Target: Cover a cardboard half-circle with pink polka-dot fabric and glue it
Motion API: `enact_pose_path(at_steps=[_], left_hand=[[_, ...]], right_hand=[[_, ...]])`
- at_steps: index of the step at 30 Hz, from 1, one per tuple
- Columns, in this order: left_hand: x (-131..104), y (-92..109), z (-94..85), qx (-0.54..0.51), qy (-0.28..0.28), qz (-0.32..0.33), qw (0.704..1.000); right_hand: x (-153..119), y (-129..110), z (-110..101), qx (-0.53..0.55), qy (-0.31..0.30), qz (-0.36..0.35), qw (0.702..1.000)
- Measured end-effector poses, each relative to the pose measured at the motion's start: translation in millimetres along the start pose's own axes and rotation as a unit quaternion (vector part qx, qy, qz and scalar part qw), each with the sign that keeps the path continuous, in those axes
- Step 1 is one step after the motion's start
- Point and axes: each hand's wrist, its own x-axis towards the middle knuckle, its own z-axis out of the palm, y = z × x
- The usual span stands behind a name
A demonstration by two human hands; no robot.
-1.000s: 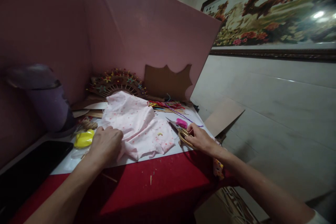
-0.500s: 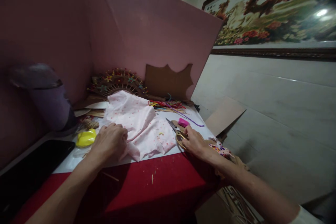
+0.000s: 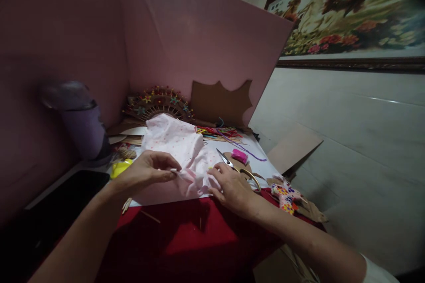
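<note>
A white cloth with small pink dots lies crumpled on the white sheet, its near edge lifted. My left hand pinches that edge between thumb and fingertips. At the cloth's right end my right hand has its fingers and thumb closed on a fold. Scissors with gold handles lie just behind my right hand, which hides part of them. Past the blades sits a bright pink packet on a round brown piece. A yellow packet is partly covered by my left hand.
A purple tumbler and a dark flat device stand to the left. At the back are a decorated arch, cut cardboard and coloured pipe cleaners. A flower-patterned piece lies at the right edge of the red tablecloth.
My right hand has let go of the scissors and moved left onto the cloth. My left hand now lifts the cloth's near edge. The view has shifted slightly.
</note>
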Motion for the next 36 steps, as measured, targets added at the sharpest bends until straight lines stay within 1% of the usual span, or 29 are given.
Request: enact_pose_path(at_steps=[2, 3, 4, 6, 8, 10, 12, 14, 16, 17, 18, 19, 20, 21, 22, 24, 26, 27, 28, 30, 31, 32, 34, 35, 36], left_hand=[[-5, 1, -7.0, -0.069, -0.018, -0.014, 0.997], [-7, 2, -10.0, -0.100, -0.015, -0.011, 0.995], [-9, 3, -12.5, -0.128, 0.000, 0.000, 0.992], [-10, 5, -15.7, -0.175, 0.047, 0.029, 0.983], [-10, 5, -16.9, -0.181, 0.082, 0.045, 0.979], [-8, 5, -16.6, -0.144, 0.088, 0.039, 0.985], [-7, 4, -14.9, -0.076, 0.062, 0.020, 0.995], [-6, 2, -12.4, 0.019, 0.000, 0.003, 1.000], [-7, 0, -10.2, 0.103, -0.087, -0.042, 0.990], [-7, 0, -9.7, 0.135, -0.117, -0.074, 0.981], [-7, -1, -9.7, 0.156, -0.129, -0.108, 0.973], [-6, -2, -10.2, 0.166, -0.120, -0.137, 0.969], [-6, -2, -10.8, 0.169, -0.095, -0.154, 0.969], [-5, -2, -11.2, 0.166, -0.060, -0.153, 0.972], [-3, -2, -10.8, 0.160, -0.026, -0.136, 0.977], [1, -3, -6.6, 0.147, 0.023, -0.066, 0.987], [5, -8, 3.1, 0.182, 0.045, 0.022, 0.982], [7, -11, 9.3, 0.229, 0.046, 0.054, 0.971], [8, -16, 15.4, 0.288, 0.041, 0.067, 0.954], [10, -24, 25.4, 0.401, 0.031, 0.055, 0.914], [10, -28, 28.3, 0.431, 0.033, 0.045, 0.901], [11, -30, 29.7, 0.449, 0.040, 0.038, 0.892], [12, -32, 28.7, 0.463, 0.062, 0.031, 0.884], [12, -31, 27.1, 0.472, 0.073, 0.028, 0.878], [13, -30, 25.2, 0.483, 0.086, 0.023, 0.871]], right_hand=[[2, 1, 6, -0.010, -0.018, -0.014, 1.000], [3, 3, 8, -0.013, -0.028, -0.019, 0.999], [4, 5, 10, -0.015, -0.035, -0.020, 0.999], [5, 8, 12, -0.016, -0.042, -0.021, 0.999], [5, 9, 12, -0.013, -0.040, -0.018, 0.999], [5, 9, 12, -0.006, -0.034, -0.014, 0.999], [5, 10, 12, 0.005, -0.026, -0.012, 1.000], [4, 11, 13, 0.014, -0.021, -0.016, 1.000], [3, 12, 14, 0.026, -0.018, -0.022, 0.999], [2, 13, 15, 0.034, -0.015, -0.021, 0.999], [1, 14, 16, 0.044, -0.012, -0.018, 0.999], [1, 14, 16, 0.054, -0.009, -0.013, 0.998], [0, 15, 17, 0.062, -0.005, -0.008, 0.998], [-1, 15, 17, 0.069, -0.001, -0.003, 0.998], [-1, 15, 17, 0.073, 0.002, -0.002, 0.997], [-1, 16, 17, 0.084, 0.014, -0.007, 0.996], [0, 15, 16, 0.099, 0.038, -0.022, 0.994], [1, 14, 16, 0.107, 0.055, -0.031, 0.992], [1, 12, 16, 0.115, 0.071, -0.041, 0.990], [-1, 8, 16, 0.126, 0.096, -0.065, 0.985], [-4, 5, 15, 0.131, 0.100, -0.083, 0.983], [-6, 2, 15, 0.139, 0.094, -0.110, 0.980], [-11, -1, 13, 0.160, 0.049, -0.173, 0.970], [-12, -1, 10, 0.169, 0.022, -0.190, 0.967], [-11, 1, 7, 0.174, 0.001, -0.186, 0.967]])
